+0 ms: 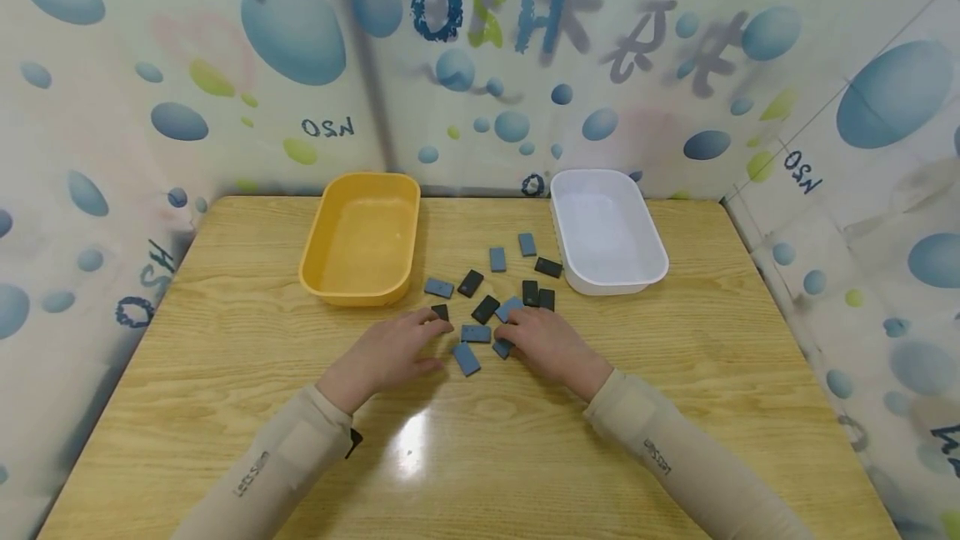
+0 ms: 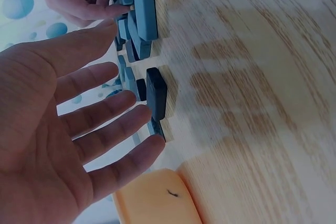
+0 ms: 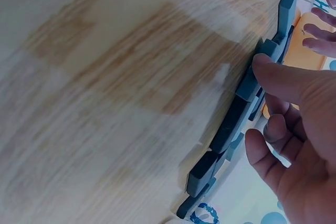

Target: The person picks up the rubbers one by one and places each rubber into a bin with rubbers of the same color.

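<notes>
Blue and black tiles lie scattered mid-table in the head view, including a blue tile (image 1: 467, 359) and a black one (image 1: 471, 282). My left hand (image 1: 390, 352) is at the left of the group, beside a black tile (image 1: 440, 312); its fingers are spread with nothing held, as the left wrist view shows the hand (image 2: 63, 114). On the right side, my right hand (image 1: 547, 344) pinches a blue tile (image 1: 502, 349) between thumb and finger, its other fingers bent in the right wrist view (image 3: 304, 114). That hand partly covers another blue tile (image 1: 509, 308).
A yellow bin (image 1: 360, 294) stands at the back left of the wooden table (image 1: 480, 457), and a white bin (image 1: 618, 286) at the back right. More tiles lie between them, one black tile (image 1: 548, 267) close to the white bin. A patterned cloth (image 1: 480, 123) hangs behind.
</notes>
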Demonstrator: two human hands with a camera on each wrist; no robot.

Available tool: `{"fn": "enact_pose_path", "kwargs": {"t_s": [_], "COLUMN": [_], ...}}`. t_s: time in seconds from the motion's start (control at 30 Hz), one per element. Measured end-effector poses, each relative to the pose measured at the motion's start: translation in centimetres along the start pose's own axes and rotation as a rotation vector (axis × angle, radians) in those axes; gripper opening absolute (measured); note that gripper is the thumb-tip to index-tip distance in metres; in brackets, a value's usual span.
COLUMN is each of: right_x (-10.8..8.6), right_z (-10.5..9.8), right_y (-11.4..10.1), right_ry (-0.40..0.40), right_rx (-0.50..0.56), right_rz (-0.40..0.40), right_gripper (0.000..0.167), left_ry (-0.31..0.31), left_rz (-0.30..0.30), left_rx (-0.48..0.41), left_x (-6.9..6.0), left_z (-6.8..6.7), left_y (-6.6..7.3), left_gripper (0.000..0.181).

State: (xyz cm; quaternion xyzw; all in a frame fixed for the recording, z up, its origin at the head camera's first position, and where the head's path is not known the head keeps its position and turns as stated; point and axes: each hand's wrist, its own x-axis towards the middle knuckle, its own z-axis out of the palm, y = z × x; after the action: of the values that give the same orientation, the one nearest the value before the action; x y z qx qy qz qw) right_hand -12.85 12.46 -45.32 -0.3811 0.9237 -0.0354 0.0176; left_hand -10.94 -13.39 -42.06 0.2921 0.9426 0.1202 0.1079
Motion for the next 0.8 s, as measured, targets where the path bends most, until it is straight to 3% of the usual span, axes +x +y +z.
{"fn": "enact_pose_path", "kwargs": {"t_s": [0.43, 0.8], "right_x": [-0.4, -1.1], "right_z": [-0.8, -1.5], "right_y": [-0.1, 0.2], "right_ry": [0.004, -0.006], "right_rx": [-0.003, 0.014], "right_rz": [0.0, 0.02], "right_gripper": [0.021, 0.025], "left_ry": [-0.017, -0.011], "left_rz": [-0.023, -0.003], "left_rx": [-0.017, -0.019], "left_x": [0.0, 0.2], "left_z": [-0.2, -0.1], "left_y": [0.2, 0.2], "left_gripper": [0.048, 0.047]}}
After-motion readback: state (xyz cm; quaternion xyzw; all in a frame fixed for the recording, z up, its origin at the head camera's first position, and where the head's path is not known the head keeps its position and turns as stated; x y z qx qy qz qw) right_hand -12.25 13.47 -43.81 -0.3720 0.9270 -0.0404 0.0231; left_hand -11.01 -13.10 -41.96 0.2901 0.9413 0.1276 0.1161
